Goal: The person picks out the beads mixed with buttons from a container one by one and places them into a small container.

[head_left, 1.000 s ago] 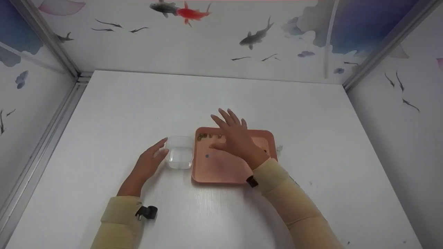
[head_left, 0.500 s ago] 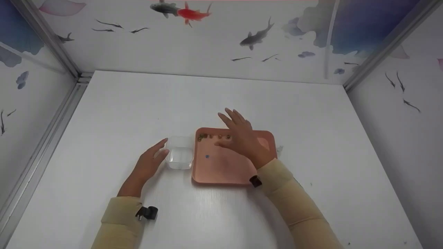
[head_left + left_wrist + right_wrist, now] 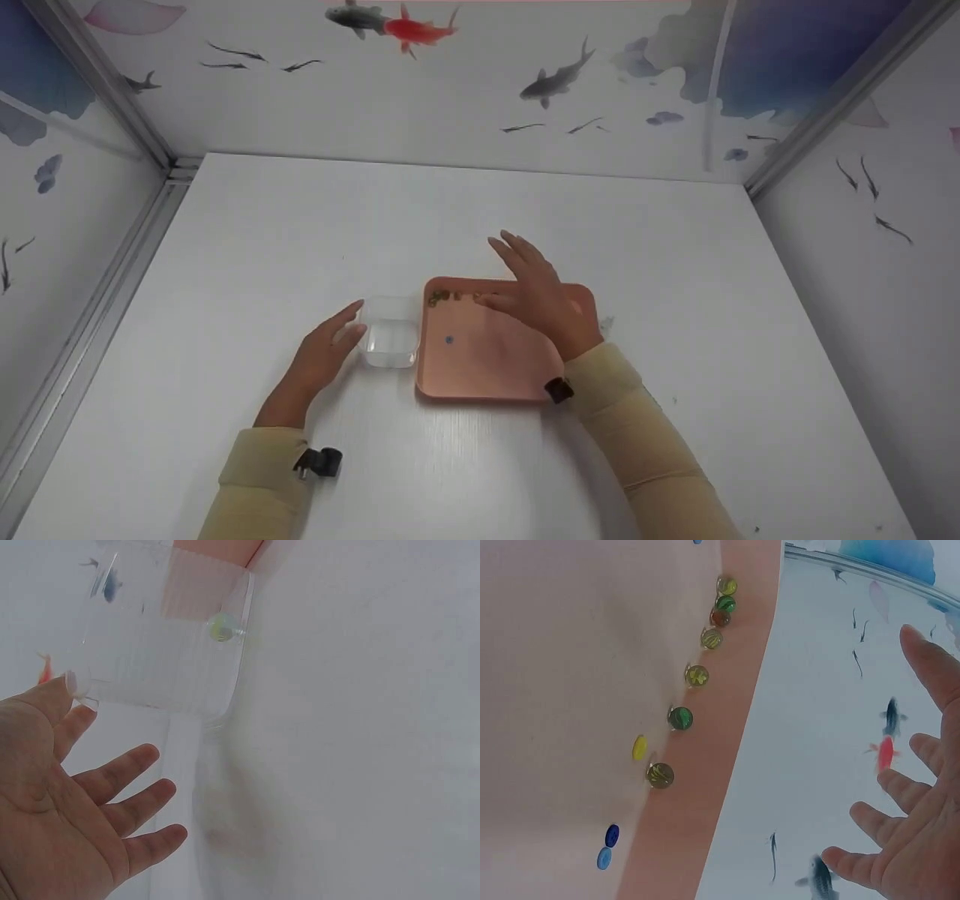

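In the head view my left hand (image 3: 319, 352) is at the left side of a clear plastic container (image 3: 390, 345). The left wrist view shows the thumb and a finger pinching a corner of its rim, the other fingers spread. A yellow-green marble (image 3: 222, 628) shows through the container's wall. My right hand (image 3: 541, 300) hovers over the far right part of a pink tray (image 3: 480, 379), its fingers extended and holding nothing. Several glass marbles (image 3: 680, 718) line the tray's far wall. Beside them lie a yellow button (image 3: 639, 747), a dark blue button (image 3: 612, 835) and a light blue button (image 3: 604, 859).
Another blue button (image 3: 449, 340) lies alone towards the tray's left side. The container stands close against the tray's left edge. A small clear, crumpled-looking item (image 3: 607, 324) is just right of the tray. Printed fish panels surround the white table (image 3: 315, 217).
My right hand has drifted to the right over the tray, with its fingers drawing closer together. My left hand and the container have stayed in place.
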`<state>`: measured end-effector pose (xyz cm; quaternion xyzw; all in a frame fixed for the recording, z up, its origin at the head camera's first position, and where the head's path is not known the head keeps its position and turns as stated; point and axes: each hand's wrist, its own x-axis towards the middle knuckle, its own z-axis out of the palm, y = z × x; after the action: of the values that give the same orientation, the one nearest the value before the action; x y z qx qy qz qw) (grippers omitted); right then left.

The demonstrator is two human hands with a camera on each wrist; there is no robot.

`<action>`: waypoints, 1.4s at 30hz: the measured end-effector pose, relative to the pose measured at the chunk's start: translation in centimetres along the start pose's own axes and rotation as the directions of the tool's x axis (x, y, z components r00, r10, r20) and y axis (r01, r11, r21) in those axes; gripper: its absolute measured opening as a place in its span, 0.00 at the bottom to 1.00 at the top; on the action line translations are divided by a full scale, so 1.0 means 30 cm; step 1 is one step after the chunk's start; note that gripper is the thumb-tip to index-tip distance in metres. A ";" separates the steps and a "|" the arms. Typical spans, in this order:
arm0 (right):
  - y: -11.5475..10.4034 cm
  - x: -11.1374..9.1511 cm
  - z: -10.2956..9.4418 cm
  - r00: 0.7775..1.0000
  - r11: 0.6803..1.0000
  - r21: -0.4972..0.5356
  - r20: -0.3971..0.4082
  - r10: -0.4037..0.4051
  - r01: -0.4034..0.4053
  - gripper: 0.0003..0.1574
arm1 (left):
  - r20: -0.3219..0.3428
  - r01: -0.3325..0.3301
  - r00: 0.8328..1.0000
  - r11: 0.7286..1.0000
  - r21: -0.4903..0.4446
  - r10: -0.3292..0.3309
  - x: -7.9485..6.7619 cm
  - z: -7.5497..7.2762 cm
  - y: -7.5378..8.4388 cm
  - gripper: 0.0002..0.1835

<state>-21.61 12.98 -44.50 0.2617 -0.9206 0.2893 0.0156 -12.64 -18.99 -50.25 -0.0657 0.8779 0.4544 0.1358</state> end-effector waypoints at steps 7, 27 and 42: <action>0.029 -0.007 -0.015 0.998 0.990 0.135 0.035 0.046 -0.051 0.55 | -0.005 -0.011 1.000 1.000 -0.016 0.011 0.000 0.003 -0.003 0.38; 0.093 0.005 -0.031 0.976 0.951 0.220 0.068 0.207 -0.217 0.48 | -0.009 -0.025 1.000 0.999 -0.026 0.025 0.003 0.003 -0.007 0.37; 0.147 0.004 -0.032 0.983 0.917 0.356 0.027 0.183 -0.181 0.46 | 0.004 -0.004 1.000 0.999 -0.047 0.005 0.008 0.000 -0.008 0.30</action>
<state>-24.00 16.50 -46.00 0.1724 -0.8730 0.4528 -0.0562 -12.82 -19.13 -50.51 -0.0660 0.8670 0.4751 0.1350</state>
